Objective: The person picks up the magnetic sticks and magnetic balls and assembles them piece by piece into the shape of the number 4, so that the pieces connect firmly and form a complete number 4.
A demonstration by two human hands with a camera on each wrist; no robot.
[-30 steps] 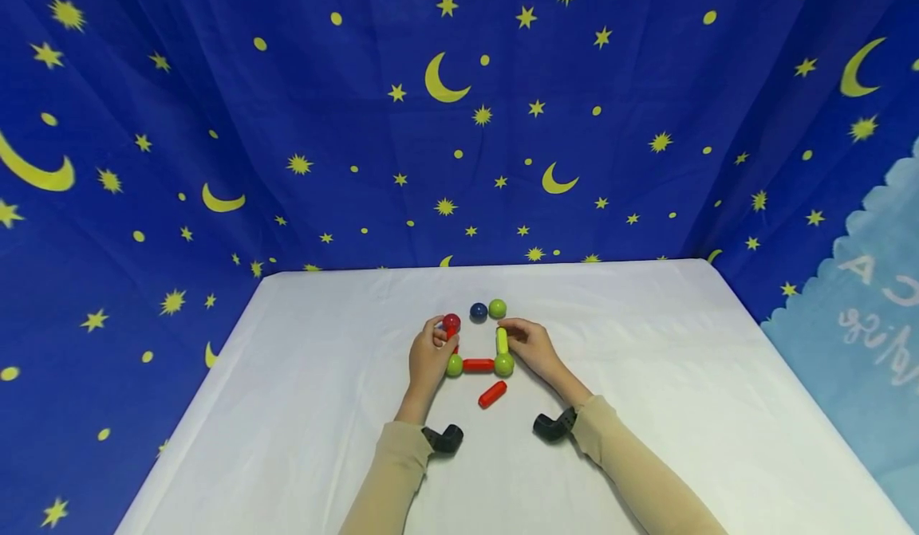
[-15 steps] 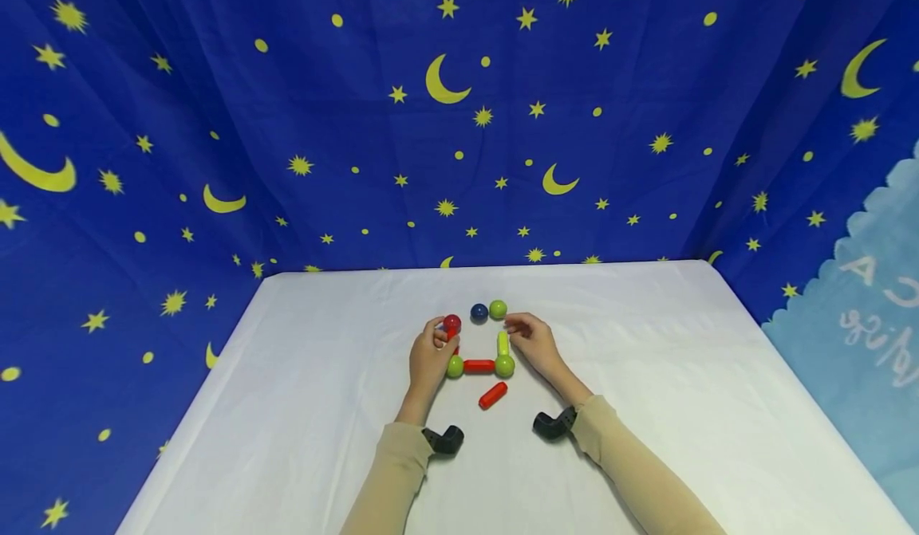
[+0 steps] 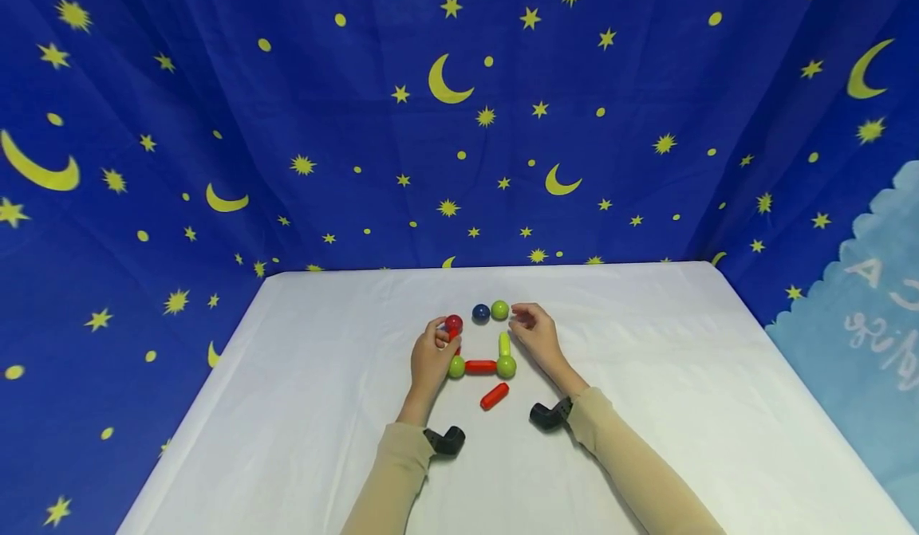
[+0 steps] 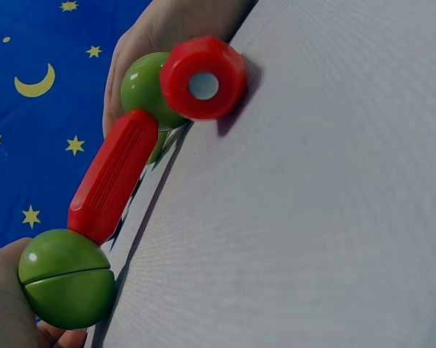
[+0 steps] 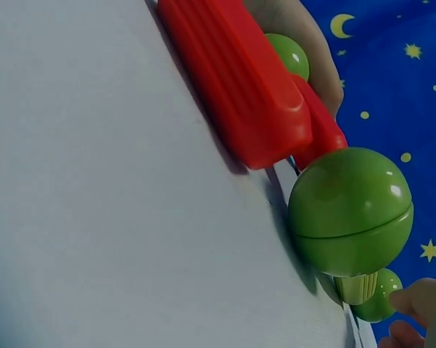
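My left hand [image 3: 431,354] holds the left side of a U-shaped build of magnetic rods and balls, thumb and fingers round a red rod [image 3: 455,342]. A red ball [image 3: 454,324] tops that rod; a green ball [image 3: 456,367] is at its near end. Across the bottom, a red rod [image 3: 480,367] runs to another green ball [image 3: 506,367], from which a yellow-green rod [image 3: 505,344] points away. My right hand [image 3: 540,338], fingers loosely bent and holding nothing, is just right of a loose green ball [image 3: 499,309]. Beside that ball sits a dark blue ball [image 3: 481,312].
Nearer to me than the build lies a loose red rod [image 3: 494,396], its end showing a grey disc [image 4: 203,85]. A white cloth covers the table [image 3: 323,391]. Behind it hangs a blue curtain [image 3: 373,136] with moons and stars.
My right hand has let go of the yellow-green rod and moved away from me, up beside the loose green ball. My left hand stays on the red rod.
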